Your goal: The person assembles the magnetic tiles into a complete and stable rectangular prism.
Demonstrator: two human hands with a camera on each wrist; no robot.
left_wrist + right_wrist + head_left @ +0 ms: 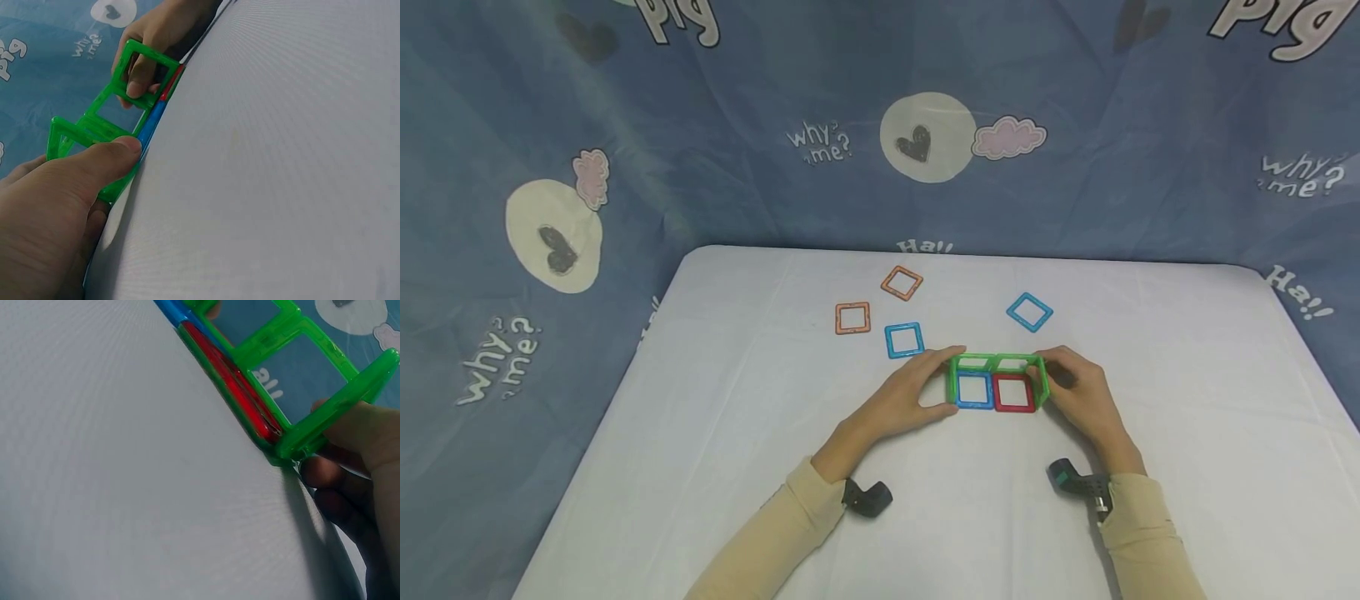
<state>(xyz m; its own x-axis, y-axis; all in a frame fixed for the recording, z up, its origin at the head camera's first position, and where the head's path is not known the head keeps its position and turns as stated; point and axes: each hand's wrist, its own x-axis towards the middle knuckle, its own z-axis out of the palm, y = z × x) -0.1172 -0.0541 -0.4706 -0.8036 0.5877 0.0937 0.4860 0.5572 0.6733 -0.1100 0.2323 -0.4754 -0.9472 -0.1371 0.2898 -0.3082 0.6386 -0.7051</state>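
A small structure of magnetic building tiles, open square frames, stands on the table between my hands. Green tiles (994, 364) form its back and both ends. A blue tile (974, 407) and a red tile (1015, 409) lie side by side at its base. My left hand (901, 398) grips the left end, thumb at the front corner and fingers behind. At the other end, my right hand (1084, 398) pinches the upright green end tile (353, 397), its thumb inside the frame. In the left wrist view, the left thumb (112, 159) presses near the blue base.
Beyond the left hand lie two orange square tiles, one nearer (853, 331) and one farther (901, 295), and a blue tile (904, 356). Another blue tile (1030, 325) lies behind the structure. The white table (760, 350) ends at a blue printed curtain (737, 192).
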